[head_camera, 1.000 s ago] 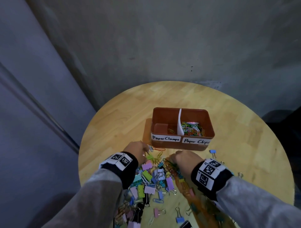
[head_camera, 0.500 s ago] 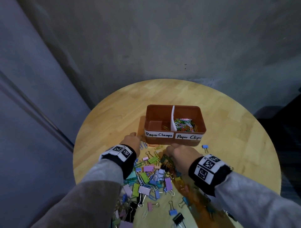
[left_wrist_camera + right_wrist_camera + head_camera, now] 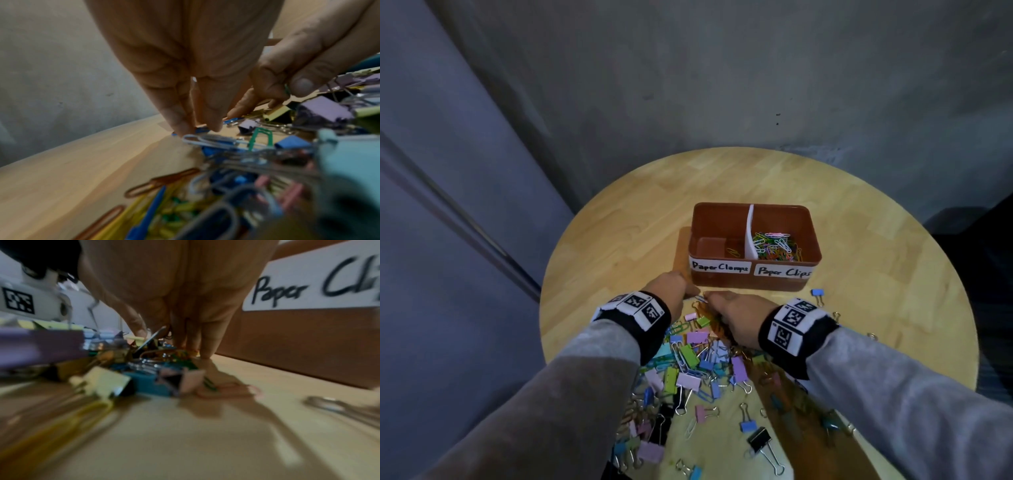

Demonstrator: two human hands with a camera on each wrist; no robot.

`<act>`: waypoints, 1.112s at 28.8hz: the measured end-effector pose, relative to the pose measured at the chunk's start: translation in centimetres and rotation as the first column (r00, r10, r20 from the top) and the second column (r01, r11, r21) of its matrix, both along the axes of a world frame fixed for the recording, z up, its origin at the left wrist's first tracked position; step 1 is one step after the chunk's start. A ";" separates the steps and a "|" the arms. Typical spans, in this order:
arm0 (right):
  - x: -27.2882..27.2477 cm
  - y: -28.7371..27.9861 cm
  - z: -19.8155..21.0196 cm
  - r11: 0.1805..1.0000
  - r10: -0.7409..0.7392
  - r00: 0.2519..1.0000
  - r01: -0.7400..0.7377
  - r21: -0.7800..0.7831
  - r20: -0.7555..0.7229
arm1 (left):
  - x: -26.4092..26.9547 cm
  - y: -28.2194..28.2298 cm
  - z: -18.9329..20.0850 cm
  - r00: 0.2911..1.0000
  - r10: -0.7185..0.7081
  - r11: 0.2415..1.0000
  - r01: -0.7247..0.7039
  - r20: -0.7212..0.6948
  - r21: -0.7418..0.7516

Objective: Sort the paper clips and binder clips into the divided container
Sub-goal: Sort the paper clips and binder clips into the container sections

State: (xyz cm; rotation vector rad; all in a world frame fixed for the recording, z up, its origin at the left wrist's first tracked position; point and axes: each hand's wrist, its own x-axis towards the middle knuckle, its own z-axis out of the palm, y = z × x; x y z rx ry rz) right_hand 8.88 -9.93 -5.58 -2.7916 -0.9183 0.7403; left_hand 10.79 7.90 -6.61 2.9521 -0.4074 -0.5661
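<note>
Left hand (image 3: 669,287) and right hand (image 3: 738,317), closer together than before, fingers extended down onto mixed coloured clip pile (image 3: 698,356) before brown divided plastic container (image 3: 753,279), grip unclear.

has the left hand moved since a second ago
Yes. The left hand has crept forward along the pile toward the divided container; it now sits just short of the Paper Clamps label.

Bare room corner, rough grey concrete wall (image 3: 722,85), round wooden table (image 3: 619,240)
</note>
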 end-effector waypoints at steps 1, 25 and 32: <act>-0.3 -0.6 0.0 1.000 0.000 1.000 0.000 -0.017 0.014 | -0.1 -0.4 0.0 1.000 -0.013 1.000 0.013 0.003 0.002; -1.4 -8.1 1.1 0.610 -0.684 0.695 0.712 0.348 -0.222 | -0.6 -3.6 1.0 0.998 -0.055 0.998 0.055 0.000 0.006; -0.6 -5.9 0.9 0.896 -0.443 0.887 0.445 0.020 0.130 | -0.6 -4.5 1.4 1.000 -0.015 0.999 0.014 0.024 0.032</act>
